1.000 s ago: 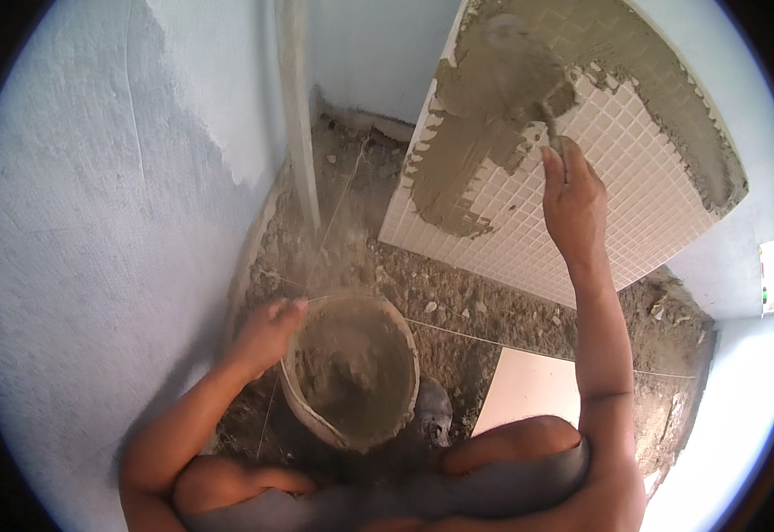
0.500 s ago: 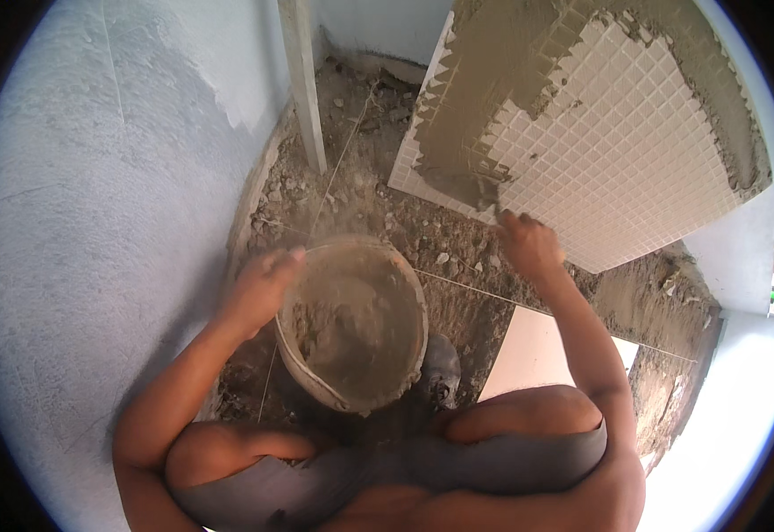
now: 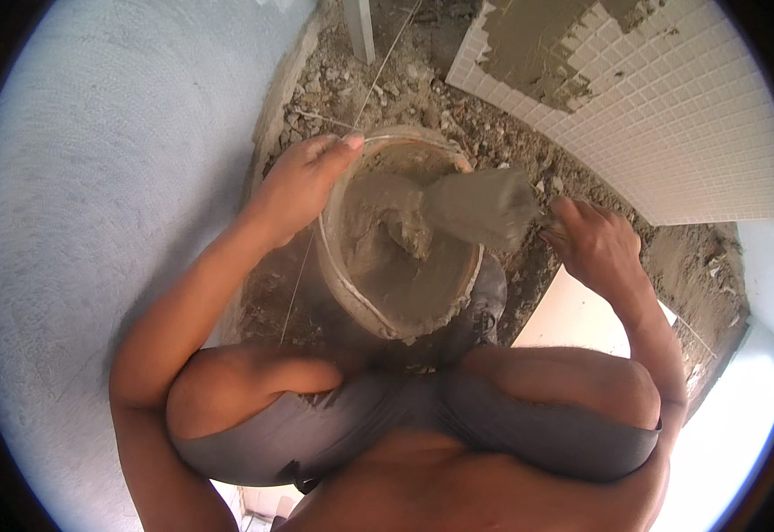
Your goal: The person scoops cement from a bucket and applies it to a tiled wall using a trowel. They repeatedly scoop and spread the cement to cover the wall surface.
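Between my knees stands a bucket (image 3: 353, 301), its rim crusted, with wet grey mortar (image 3: 387, 279) inside. My left hand (image 3: 307, 184) is closed on the far left part of its rim. In my right hand (image 3: 595, 241) is a trowel (image 3: 484, 208), gripped by its handle at the bucket's right. The mortar-coated blade reaches over the right side of the bucket. Farther off at the upper right is a large tile (image 3: 671, 133) with a gridded back, partly spread with mortar (image 3: 529, 53).
A rough blue-grey wall (image 3: 138, 177) rises close at my left. Rubble and soil (image 3: 333, 80) cover the ground, crossed by a taut string (image 3: 382, 73). A post (image 3: 360, 31) stands at the far end. A pale flat tile (image 3: 573, 315) lies near my right knee.
My right hand has brought the trowel from the tile's lower edge back over the bucket. My left hand stays at the bucket's rim. The whole view has shifted.
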### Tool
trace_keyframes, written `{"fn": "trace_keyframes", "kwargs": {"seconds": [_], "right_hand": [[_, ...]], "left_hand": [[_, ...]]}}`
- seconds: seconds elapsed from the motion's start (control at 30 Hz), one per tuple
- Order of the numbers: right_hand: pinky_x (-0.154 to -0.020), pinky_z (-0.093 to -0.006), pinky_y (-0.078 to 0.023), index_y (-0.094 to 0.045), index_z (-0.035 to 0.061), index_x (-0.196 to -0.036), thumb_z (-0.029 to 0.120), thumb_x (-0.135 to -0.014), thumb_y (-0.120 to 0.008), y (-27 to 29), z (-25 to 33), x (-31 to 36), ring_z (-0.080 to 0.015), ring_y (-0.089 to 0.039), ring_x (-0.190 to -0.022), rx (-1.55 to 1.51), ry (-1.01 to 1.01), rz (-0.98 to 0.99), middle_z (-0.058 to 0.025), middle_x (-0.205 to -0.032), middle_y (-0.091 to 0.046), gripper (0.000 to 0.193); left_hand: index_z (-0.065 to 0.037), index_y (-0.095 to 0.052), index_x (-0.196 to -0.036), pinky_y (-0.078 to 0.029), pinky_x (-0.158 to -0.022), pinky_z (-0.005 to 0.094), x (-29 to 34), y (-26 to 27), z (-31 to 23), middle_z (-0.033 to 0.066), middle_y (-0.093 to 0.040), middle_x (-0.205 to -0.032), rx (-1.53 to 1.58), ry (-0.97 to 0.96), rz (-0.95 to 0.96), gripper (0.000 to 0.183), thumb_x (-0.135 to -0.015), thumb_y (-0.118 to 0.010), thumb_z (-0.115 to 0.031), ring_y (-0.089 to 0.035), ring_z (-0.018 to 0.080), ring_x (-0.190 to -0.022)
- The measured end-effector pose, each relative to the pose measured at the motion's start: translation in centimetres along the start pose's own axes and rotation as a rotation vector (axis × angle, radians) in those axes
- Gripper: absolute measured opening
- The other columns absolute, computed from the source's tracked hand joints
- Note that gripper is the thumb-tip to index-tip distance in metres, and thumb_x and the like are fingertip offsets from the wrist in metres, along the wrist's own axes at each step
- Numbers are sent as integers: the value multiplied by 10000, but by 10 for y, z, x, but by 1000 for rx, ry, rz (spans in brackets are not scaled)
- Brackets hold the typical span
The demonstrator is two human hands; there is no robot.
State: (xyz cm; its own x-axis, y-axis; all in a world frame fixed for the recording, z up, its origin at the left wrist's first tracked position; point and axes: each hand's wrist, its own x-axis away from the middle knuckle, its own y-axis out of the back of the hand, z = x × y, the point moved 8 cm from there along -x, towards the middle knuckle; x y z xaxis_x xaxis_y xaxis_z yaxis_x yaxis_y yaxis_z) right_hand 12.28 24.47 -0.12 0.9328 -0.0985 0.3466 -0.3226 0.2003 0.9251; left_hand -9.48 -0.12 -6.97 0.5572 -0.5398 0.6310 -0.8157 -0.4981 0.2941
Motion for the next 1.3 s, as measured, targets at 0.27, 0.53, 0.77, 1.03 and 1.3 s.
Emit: {"fn": "trace_keyframes", "kwargs": {"seconds": [0.27, 0.53, 0.77, 1.03, 1.3], "right_hand": [[-767, -368, -489, -637, 70, -1023, 182, -773, -636, 0, 72, -29, -239, -596, -905, 313, 473, -229, -82, -943, -585, 275], [-744, -365, -524, -658, 0, -999, 186, -776, -631, -66, 102, -58, -260, -629, -909, 291, 593, -4, -101, -897, -613, 291], [-728, -386, -547, -620, -3, -1137, 152, -762, -618, -74, 94, -39, -273, -659, -893, 151, 550, 12, -106, -917, -645, 405], [-775, -452, -570, -658, 30, -1077, 208, -853, -620, -103, 69, -25, -367, -684, -911, -327, 270, 353, -182, -1067, -668, 289], [-832, -462, -557, -652, 37, -1117, 252, -818, -720, -79, 14, 11, -413, -662, -907, -772, 183, -39, -217, -1042, -674, 374]], "left_hand": [[59, -613, -1171, -455, -916, 303, 1, -15, -24, 110, -658, -1073, -116, -51, 19, 536, -1000, -522, -441, -569, 140, -1019], [145, -556, -1214, -397, -1030, 359, 15, -18, -50, 290, -618, -1195, -318, -163, -98, 740, -980, -467, -552, -574, 315, -1170], [184, -466, -1300, -385, -1070, 407, 17, -18, -54, 363, -542, -1273, -218, -98, 62, 815, -989, -421, -567, -531, 405, -1244], [114, -496, -1328, -359, -1085, 383, 10, 2, -29, 279, -540, -1341, -255, -47, -194, 731, -975, -487, -527, -523, 353, -1256], [89, -527, -1311, -391, -1023, 349, 5, 2, -17, 199, -604, -1262, 58, -48, -54, 623, -1002, -485, -450, -548, 256, -1172]]}}
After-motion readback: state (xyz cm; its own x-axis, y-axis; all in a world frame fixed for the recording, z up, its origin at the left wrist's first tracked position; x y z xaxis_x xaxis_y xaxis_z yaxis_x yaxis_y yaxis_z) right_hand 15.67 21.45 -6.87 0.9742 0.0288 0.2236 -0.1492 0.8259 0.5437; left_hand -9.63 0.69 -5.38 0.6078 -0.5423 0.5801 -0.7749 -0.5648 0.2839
